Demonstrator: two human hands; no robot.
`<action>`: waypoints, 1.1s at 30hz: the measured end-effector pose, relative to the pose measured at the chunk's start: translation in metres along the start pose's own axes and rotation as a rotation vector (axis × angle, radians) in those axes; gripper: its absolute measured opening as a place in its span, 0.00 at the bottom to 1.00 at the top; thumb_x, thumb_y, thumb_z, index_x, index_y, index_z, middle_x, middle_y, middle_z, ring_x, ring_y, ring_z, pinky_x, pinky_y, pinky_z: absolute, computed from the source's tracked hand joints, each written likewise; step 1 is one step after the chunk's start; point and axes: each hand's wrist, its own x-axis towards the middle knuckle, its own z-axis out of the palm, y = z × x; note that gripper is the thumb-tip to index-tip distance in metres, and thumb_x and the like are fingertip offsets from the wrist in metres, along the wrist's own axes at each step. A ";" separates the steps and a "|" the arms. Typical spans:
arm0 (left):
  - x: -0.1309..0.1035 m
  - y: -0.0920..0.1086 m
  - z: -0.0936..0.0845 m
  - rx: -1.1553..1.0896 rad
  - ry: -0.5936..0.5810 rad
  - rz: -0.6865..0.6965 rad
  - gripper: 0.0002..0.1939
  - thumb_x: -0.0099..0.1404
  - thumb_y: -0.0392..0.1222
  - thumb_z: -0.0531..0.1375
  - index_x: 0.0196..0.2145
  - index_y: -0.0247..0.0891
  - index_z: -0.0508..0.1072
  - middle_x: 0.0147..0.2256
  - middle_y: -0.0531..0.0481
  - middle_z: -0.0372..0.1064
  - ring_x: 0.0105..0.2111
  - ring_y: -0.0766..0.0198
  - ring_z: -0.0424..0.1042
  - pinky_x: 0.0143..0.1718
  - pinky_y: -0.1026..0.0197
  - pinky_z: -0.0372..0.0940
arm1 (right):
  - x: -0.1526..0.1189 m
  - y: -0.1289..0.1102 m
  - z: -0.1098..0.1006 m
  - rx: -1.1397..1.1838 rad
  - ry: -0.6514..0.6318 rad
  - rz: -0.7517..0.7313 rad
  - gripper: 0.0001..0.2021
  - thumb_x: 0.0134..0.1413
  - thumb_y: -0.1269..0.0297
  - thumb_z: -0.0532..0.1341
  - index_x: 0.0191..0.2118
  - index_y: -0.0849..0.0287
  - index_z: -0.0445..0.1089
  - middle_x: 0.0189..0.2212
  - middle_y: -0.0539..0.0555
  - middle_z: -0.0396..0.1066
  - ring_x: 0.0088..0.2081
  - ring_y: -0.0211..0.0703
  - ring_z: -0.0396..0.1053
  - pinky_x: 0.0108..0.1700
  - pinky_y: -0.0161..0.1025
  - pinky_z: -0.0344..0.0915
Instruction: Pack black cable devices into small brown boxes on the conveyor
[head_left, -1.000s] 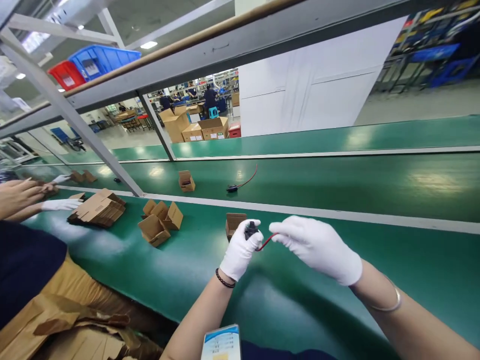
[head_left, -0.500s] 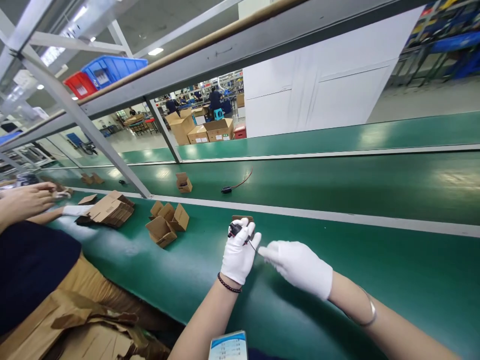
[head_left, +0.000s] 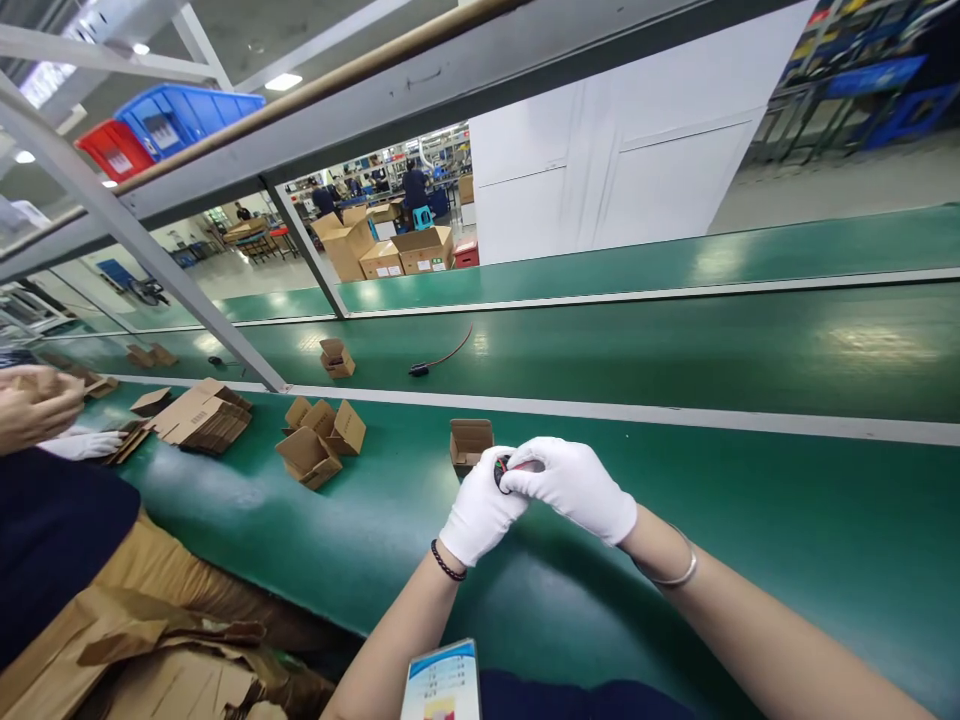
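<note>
Both my hands wear white gloves and meet over the green bench. My left hand (head_left: 480, 510) grips a small black part with red wire (head_left: 502, 468), coiled tight between my fingers. My right hand (head_left: 574, 485) presses on the same part from the right, fingers closed over it. Just behind my hands stands a small open cardboard box (head_left: 470, 442), upright on the bench.
Several small open boxes (head_left: 319, 442) and a stack of flat cartons (head_left: 199, 420) lie to the left. On the green conveyor (head_left: 675, 350) ride another box (head_left: 336, 357) and a black part with red wire (head_left: 439, 361). A co-worker's hands (head_left: 37, 405) work at far left.
My right hand has come in from the right and closed onto the part in my left hand. The red wire, stretched out before, is now bunched at the part.
</note>
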 end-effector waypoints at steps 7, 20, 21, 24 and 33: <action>-0.003 -0.003 0.000 0.298 0.234 -0.025 0.14 0.59 0.36 0.56 0.44 0.41 0.65 0.39 0.49 0.71 0.38 0.62 0.71 0.43 0.59 0.65 | -0.007 0.006 0.024 0.144 0.132 -0.078 0.07 0.51 0.61 0.59 0.32 0.55 0.74 0.31 0.49 0.74 0.33 0.40 0.71 0.36 0.35 0.68; 0.000 -0.014 -0.001 0.462 0.417 -0.037 0.21 0.60 0.35 0.56 0.51 0.38 0.64 0.44 0.44 0.71 0.41 0.56 0.72 0.45 0.56 0.66 | -0.001 0.004 0.046 0.288 0.184 -0.050 0.09 0.54 0.57 0.59 0.31 0.55 0.73 0.31 0.51 0.73 0.35 0.41 0.71 0.40 0.38 0.67; 0.000 -0.014 -0.002 0.450 0.425 -0.035 0.22 0.59 0.35 0.56 0.52 0.39 0.64 0.45 0.44 0.70 0.42 0.56 0.72 0.46 0.56 0.66 | 0.000 0.003 0.048 0.349 0.187 -0.021 0.08 0.52 0.57 0.60 0.31 0.55 0.72 0.31 0.51 0.74 0.35 0.42 0.71 0.40 0.39 0.68; -0.002 -0.015 -0.004 0.386 0.419 -0.018 0.25 0.58 0.35 0.57 0.54 0.40 0.62 0.48 0.44 0.68 0.45 0.56 0.70 0.49 0.57 0.65 | 0.001 0.004 0.053 0.491 0.164 0.024 0.09 0.49 0.57 0.61 0.32 0.55 0.71 0.33 0.52 0.74 0.35 0.42 0.72 0.40 0.39 0.69; -0.007 -0.010 -0.029 -0.046 0.010 -0.003 0.34 0.51 0.41 0.66 0.55 0.41 0.60 0.49 0.46 0.67 0.45 0.59 0.69 0.49 0.57 0.64 | 0.009 0.023 0.036 0.169 0.150 -0.419 0.09 0.59 0.62 0.54 0.34 0.56 0.71 0.32 0.54 0.70 0.34 0.40 0.69 0.40 0.39 0.68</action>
